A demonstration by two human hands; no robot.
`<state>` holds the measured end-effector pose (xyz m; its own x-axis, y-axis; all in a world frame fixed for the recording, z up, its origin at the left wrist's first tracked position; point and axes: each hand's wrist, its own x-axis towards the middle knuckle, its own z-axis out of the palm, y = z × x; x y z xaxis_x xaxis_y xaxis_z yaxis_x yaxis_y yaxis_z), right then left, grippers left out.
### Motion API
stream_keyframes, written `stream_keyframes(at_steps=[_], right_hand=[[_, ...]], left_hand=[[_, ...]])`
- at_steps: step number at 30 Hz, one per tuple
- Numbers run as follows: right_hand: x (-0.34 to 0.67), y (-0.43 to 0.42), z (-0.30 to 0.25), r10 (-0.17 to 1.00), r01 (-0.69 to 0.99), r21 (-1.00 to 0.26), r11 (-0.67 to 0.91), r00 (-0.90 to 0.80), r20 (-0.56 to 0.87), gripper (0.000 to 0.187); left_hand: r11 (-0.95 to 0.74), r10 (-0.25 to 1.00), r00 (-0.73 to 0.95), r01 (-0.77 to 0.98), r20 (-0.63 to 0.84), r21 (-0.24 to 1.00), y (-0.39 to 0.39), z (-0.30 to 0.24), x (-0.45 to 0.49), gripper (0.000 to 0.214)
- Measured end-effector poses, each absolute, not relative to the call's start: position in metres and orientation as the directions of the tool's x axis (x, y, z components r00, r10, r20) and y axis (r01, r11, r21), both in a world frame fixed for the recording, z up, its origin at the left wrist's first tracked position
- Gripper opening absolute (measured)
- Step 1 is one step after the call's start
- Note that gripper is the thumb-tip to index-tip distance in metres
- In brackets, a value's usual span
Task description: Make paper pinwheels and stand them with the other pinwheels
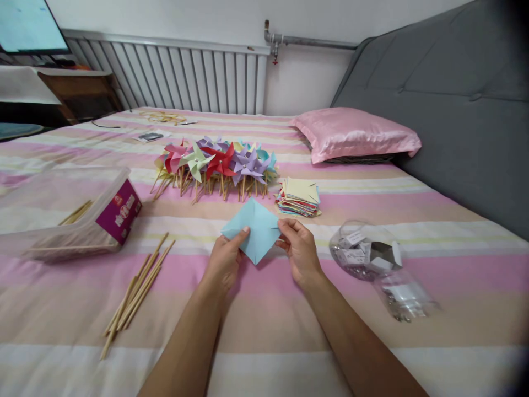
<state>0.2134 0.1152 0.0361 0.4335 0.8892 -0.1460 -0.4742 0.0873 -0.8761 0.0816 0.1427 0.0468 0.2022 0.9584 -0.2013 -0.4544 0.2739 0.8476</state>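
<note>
A light blue paper square (257, 234) with slits cut in from its corners is held between my hands, turned like a diamond. My left hand (226, 258) grips its left side, the thumb lying on top. At the right corner, my right hand (298, 245) pinches the paper between thumb and fingers. Just beyond lies a stack of coloured paper squares (301, 193). Behind the blue paper stands a cluster of finished paper pinwheels (221, 162) on sticks, in red, purple, green and other colours. Several loose wooden sticks (138, 292) rest left of my hands.
At left, a clear plastic box (119, 204) with a purple label lies on its side, sticks inside. On the right sit a round clear container (355, 253) with small boxes and a clear bag (407, 295) of small metal pieces. A pink pillow (357, 132) lies near the grey headboard (450, 105).
</note>
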Motion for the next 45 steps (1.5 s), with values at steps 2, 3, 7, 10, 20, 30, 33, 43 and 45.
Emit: stream_keyframes(at_steps=[2,3,7,10,20,30,33,43,45], right_hand=[[0.224,0.115,0.04,0.924,-0.43,-0.898,0.096,0.373,-0.08,0.027],[0.23,0.114,0.042,0.939,-0.399,-0.911,0.107,0.341,-0.039,0.027],[0.252,0.114,0.046,0.947,-0.181,-0.959,0.217,0.278,0.161,0.029],[0.258,0.115,0.043,0.914,0.015,-0.938,0.346,0.223,0.34,0.027],[0.247,0.111,0.043,0.883,0.252,-0.878,0.408,0.134,0.449,0.028],[0.242,0.116,0.04,0.894,0.108,-0.945,0.31,0.306,0.328,0.027],[0.241,0.114,0.044,0.904,0.092,-0.948,0.304,0.285,0.318,0.044],[0.241,0.11,0.045,0.872,0.154,-0.908,0.391,0.254,0.418,0.01],[0.24,0.11,0.043,0.872,0.11,-0.915,0.388,0.276,0.404,0.012]], left_hand=[[0.273,0.962,0.148,-0.457,-0.231,0.846,0.147,0.047,0.075,0.028],[0.278,0.96,0.13,-0.458,-0.246,0.844,0.148,0.048,0.071,0.027],[0.311,0.949,0.109,-0.459,-0.294,0.833,0.152,0.05,0.061,0.021],[0.317,0.947,0.111,-0.46,-0.301,0.829,0.152,0.049,0.06,0.021],[0.3,0.954,0.129,-0.455,-0.272,0.838,0.148,0.05,0.064,0.02],[-0.01,0.994,0.104,-0.23,0.035,0.973,0.146,0.047,0.065,0.028],[-0.131,0.979,0.144,-0.083,0.142,0.988,0.146,0.047,0.066,0.021],[-0.264,0.944,0.191,-0.044,0.267,0.964,0.144,0.053,0.066,0.028],[-0.133,0.986,0.082,-0.15,0.146,0.98,0.146,0.051,0.066,0.043]])
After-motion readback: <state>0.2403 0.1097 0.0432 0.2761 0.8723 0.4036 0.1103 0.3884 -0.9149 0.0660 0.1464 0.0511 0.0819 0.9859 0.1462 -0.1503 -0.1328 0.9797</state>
